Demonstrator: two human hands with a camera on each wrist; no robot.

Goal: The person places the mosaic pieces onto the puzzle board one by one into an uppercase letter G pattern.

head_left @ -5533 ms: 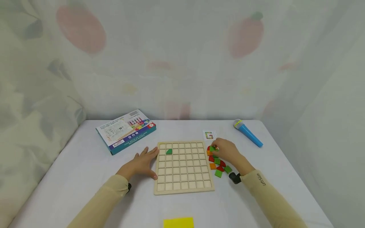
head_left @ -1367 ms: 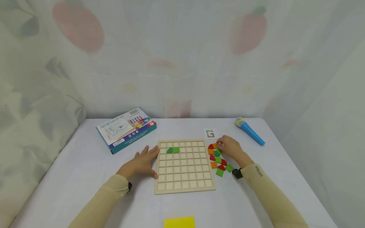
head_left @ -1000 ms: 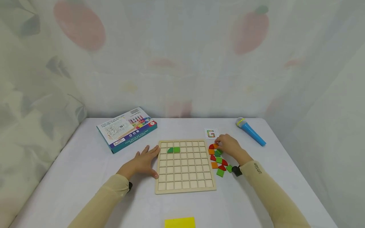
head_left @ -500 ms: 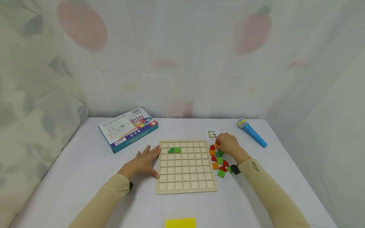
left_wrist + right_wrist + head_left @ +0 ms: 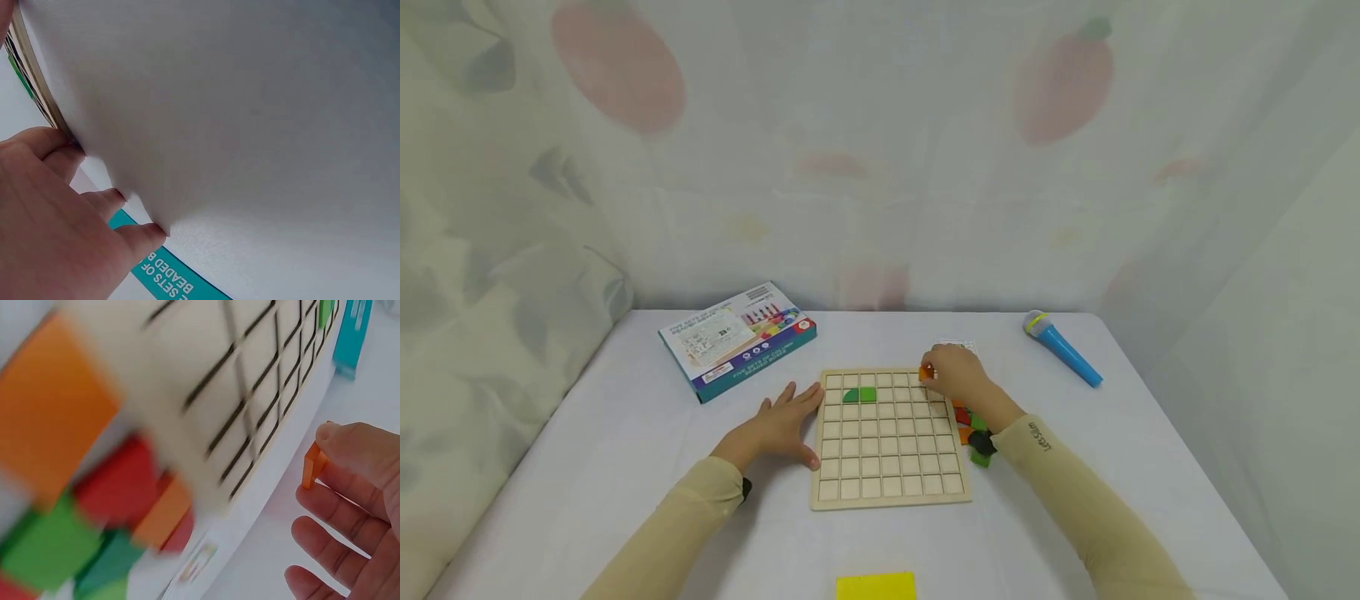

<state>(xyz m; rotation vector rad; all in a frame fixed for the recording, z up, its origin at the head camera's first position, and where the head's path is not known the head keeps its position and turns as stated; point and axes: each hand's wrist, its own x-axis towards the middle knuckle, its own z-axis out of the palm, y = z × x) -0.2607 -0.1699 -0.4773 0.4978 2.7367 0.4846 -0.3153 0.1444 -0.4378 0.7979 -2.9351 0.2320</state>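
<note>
A wooden grid board [image 5: 887,467] lies in the middle of the white table, with two green tiles [image 5: 859,395] in its second row. My right hand [image 5: 953,377] hovers over the board's far right corner and pinches an orange square tile [image 5: 926,374] [image 5: 312,464] between thumb and forefinger. My left hand [image 5: 775,427] lies flat with straight fingers on the table, against the board's left edge [image 5: 31,75]. A pile of red, green and orange tiles [image 5: 972,429] [image 5: 94,519] sits right of the board, partly hidden by my right wrist.
A teal game box [image 5: 737,340] [image 5: 169,278] lies at the back left. A blue toy microphone [image 5: 1062,347] lies at the back right. A small pattern card [image 5: 958,344] peeks out behind my right hand. A yellow object [image 5: 876,586] sits at the near table edge.
My right hand picked an orange tile from the pile and carried it left over the board's far right corner. Earlier a second green tile was added. The left hand stayed.
</note>
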